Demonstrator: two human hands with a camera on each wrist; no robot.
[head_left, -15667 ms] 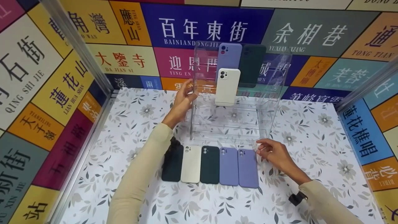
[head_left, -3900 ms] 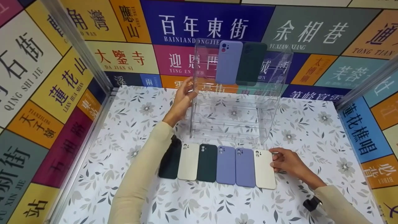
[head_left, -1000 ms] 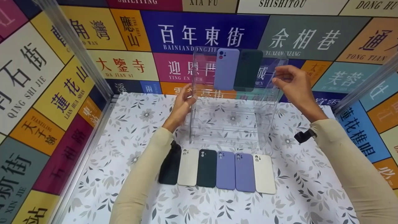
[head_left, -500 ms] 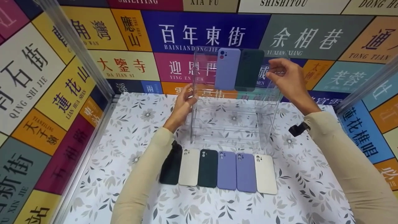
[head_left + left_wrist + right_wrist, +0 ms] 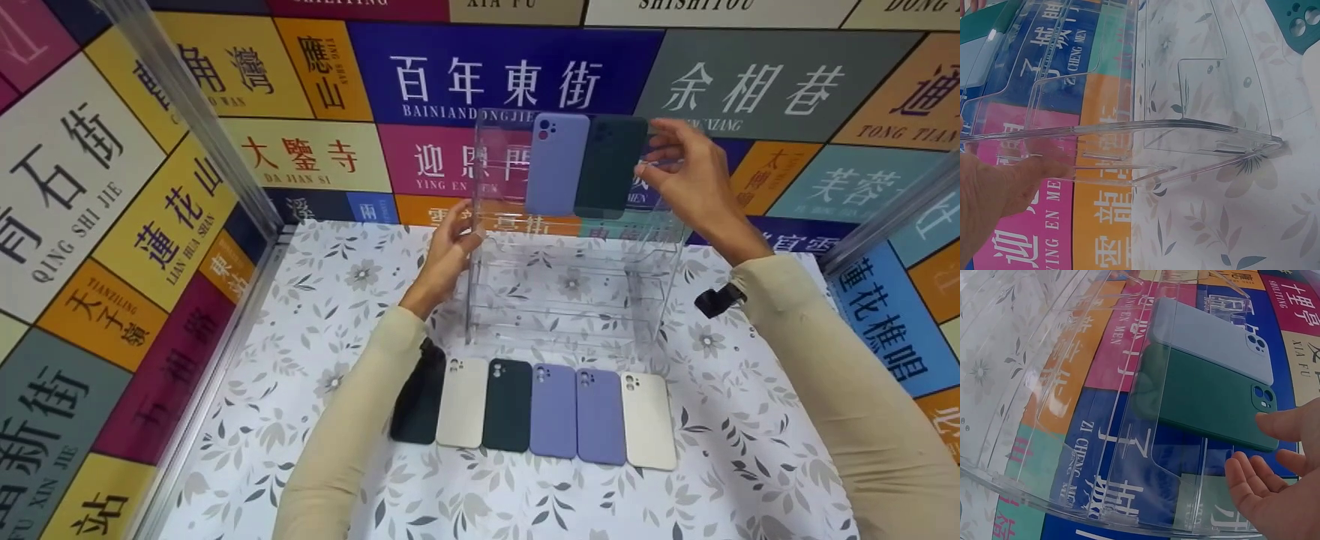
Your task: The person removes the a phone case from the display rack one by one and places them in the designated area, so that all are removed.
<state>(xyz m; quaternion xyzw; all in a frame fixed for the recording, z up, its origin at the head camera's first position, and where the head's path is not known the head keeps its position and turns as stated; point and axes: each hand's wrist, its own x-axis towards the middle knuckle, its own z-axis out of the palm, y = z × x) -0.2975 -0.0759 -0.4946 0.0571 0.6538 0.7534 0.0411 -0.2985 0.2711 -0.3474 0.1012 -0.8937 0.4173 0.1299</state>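
A clear acrylic display rack [image 5: 555,309] stands at the back of the table. My left hand [image 5: 446,259] grips its left side panel, thumb in front. On the top tier a lavender phone case [image 5: 559,165] and a dark green phone case [image 5: 612,169] lean side by side. My right hand [image 5: 686,169] is at the green case's right edge, fingers loosely bent and spread. In the right wrist view the thumb [image 5: 1280,424] overlaps the green case's camera corner, while the other fingers sit apart from it below.
Before the rack lies a row of several phone cases: black [image 5: 418,401] partly behind the left sleeve, cream [image 5: 460,405], dark green [image 5: 507,405], two lavender, such as one lavender case [image 5: 600,416], and cream [image 5: 649,420] at the right end. A sign-covered wall [image 5: 510,67] rises behind.
Earlier a cream case stood on the rack; it now ends the table row at right. My right hand has risen from the row and moved left to the green case. The left stays put.
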